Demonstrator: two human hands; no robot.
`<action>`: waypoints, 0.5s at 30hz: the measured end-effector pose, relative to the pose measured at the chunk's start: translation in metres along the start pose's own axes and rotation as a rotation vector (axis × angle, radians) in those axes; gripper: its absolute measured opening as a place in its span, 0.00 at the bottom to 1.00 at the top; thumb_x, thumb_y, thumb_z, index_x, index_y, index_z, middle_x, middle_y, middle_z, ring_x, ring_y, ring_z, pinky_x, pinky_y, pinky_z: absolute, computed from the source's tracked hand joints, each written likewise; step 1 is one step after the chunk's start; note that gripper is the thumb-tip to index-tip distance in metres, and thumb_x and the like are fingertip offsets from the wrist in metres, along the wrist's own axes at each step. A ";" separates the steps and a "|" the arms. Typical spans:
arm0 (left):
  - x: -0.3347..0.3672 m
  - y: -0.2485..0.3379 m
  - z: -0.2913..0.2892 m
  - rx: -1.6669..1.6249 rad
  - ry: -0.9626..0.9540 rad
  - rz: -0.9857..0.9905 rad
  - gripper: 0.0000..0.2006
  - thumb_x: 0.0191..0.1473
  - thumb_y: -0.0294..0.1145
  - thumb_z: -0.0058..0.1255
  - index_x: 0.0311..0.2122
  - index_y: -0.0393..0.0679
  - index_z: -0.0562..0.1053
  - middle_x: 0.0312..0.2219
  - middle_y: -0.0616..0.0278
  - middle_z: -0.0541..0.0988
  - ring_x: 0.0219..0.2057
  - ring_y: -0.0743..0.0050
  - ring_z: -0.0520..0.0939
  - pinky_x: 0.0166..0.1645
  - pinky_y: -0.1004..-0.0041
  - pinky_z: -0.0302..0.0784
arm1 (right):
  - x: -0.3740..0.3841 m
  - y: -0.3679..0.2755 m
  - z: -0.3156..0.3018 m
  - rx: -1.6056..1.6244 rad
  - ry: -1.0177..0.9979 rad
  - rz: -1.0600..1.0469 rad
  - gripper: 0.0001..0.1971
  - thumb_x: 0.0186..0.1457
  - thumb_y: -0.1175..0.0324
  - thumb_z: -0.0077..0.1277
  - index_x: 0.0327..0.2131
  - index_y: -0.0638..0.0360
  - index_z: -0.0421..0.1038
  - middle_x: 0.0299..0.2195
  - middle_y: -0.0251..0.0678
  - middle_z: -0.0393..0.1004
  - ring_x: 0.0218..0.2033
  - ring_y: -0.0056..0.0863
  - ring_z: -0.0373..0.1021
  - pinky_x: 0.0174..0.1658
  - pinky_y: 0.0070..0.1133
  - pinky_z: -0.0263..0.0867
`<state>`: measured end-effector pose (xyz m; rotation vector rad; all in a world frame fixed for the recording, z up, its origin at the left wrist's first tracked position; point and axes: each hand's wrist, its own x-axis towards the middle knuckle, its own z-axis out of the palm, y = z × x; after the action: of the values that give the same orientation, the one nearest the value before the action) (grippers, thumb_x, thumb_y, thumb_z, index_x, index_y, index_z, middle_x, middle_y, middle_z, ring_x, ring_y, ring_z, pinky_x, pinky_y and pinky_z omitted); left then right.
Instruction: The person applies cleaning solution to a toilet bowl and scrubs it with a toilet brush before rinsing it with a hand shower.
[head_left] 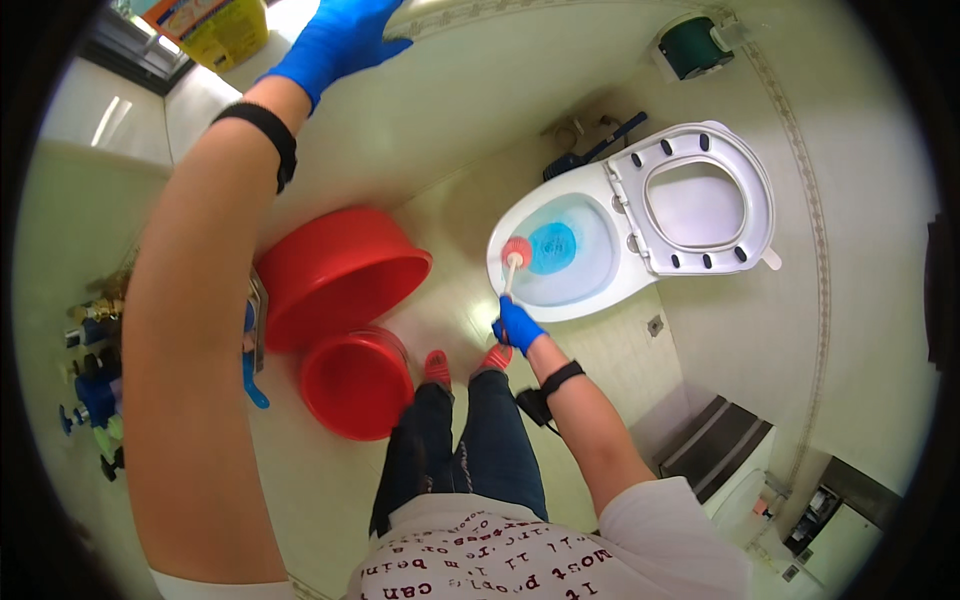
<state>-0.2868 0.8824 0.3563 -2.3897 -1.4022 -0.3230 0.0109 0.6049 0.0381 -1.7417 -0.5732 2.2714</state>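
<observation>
My right hand (517, 327), in a blue glove, grips the white handle of a toilet brush (515, 252). Its red head rests on the near rim of the white toilet bowl (598, 296). Blue liquid sits in the water of the bowl. The seat and lid (760, 200) are raised. My left hand (335, 40), also blue-gloved, is lifted high at the top of the view, flat against the pale wall with fingers spread, holding nothing.
A large red basin (335, 275) and a smaller red bucket (355, 385) stand on the tiled floor to the left of my feet. A green paper holder (693, 47) hangs on the wall. Bottles crowd the far left edge (90, 385).
</observation>
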 end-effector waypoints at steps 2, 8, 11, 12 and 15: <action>-0.003 -0.005 0.000 0.018 -0.039 -0.015 0.33 0.33 0.44 0.52 0.47 0.42 0.58 0.48 0.46 0.55 0.53 0.48 0.49 0.49 0.41 0.44 | -0.016 0.032 0.004 -0.074 0.230 0.115 0.22 0.49 0.50 0.30 0.18 0.60 0.60 0.07 0.33 0.56 0.07 0.21 0.52 0.11 0.20 0.46; 0.005 0.004 -0.002 0.005 0.002 -0.007 0.34 0.31 0.42 0.53 0.47 0.42 0.58 0.48 0.46 0.55 0.52 0.48 0.50 0.50 0.42 0.44 | -0.019 -0.004 0.013 -0.081 0.129 0.079 0.20 0.50 0.51 0.30 0.16 0.56 0.57 0.07 0.30 0.54 0.07 0.22 0.52 0.11 0.20 0.47; -0.011 -0.022 0.031 0.092 0.123 0.043 0.34 0.36 0.40 0.53 0.51 0.55 0.53 0.52 0.61 0.50 0.55 0.61 0.46 0.50 0.41 0.42 | -0.063 0.018 -0.023 -0.505 0.240 0.222 0.18 0.51 0.51 0.32 0.30 0.54 0.67 0.18 0.29 0.63 0.16 0.21 0.58 0.20 0.19 0.57; -0.005 -0.018 0.031 0.078 0.138 0.051 0.34 0.36 0.40 0.53 0.51 0.55 0.53 0.52 0.61 0.50 0.55 0.61 0.46 0.50 0.41 0.42 | -0.067 0.019 -0.085 -0.741 0.304 0.164 0.19 0.50 0.51 0.32 0.29 0.55 0.67 0.21 0.34 0.65 0.20 0.26 0.61 0.23 0.22 0.58; 0.001 -0.013 0.031 0.111 0.131 0.055 0.34 0.36 0.40 0.53 0.52 0.56 0.53 0.52 0.62 0.50 0.55 0.61 0.46 0.50 0.41 0.42 | -0.078 -0.018 -0.237 -1.642 0.494 0.018 0.15 0.48 0.58 0.35 0.26 0.56 0.69 0.25 0.42 0.70 0.26 0.34 0.68 0.29 0.31 0.61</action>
<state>-0.2975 0.9015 0.3312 -2.2697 -1.2602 -0.3694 0.2586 0.6299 0.0614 -2.5567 -2.6378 0.9480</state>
